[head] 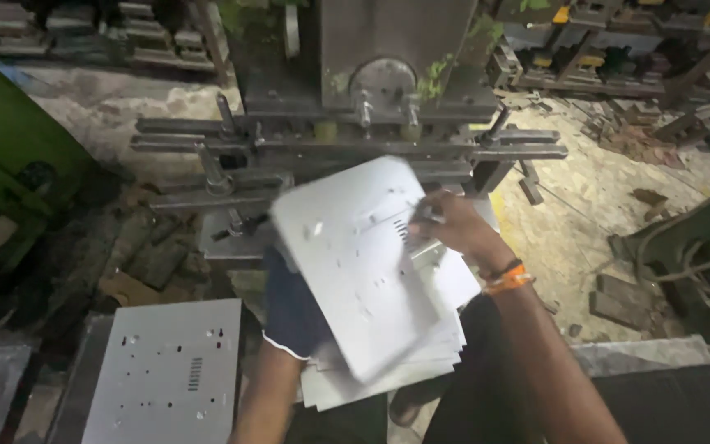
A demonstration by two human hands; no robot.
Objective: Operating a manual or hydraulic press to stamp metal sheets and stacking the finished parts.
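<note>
I hold a white punched sheet-metal panel (355,255) tilted in front of a grey press machine (388,74). My left hand (293,308), in a dark blue glove, grips the panel's lower left edge from underneath. My bare right hand (454,230), with orange thread at the wrist, pinches the panel near its slotted vent on the right side. The panel is blurred. Beneath it lies a stack of similar white panels (388,374).
Another punched white panel (166,374) lies flat at lower left. The press bed with steel bars and bolts (338,148) is just beyond the held panel. Green machine parts (10,156) stand at left and another machine (692,238) at right. Scrap litters the floor.
</note>
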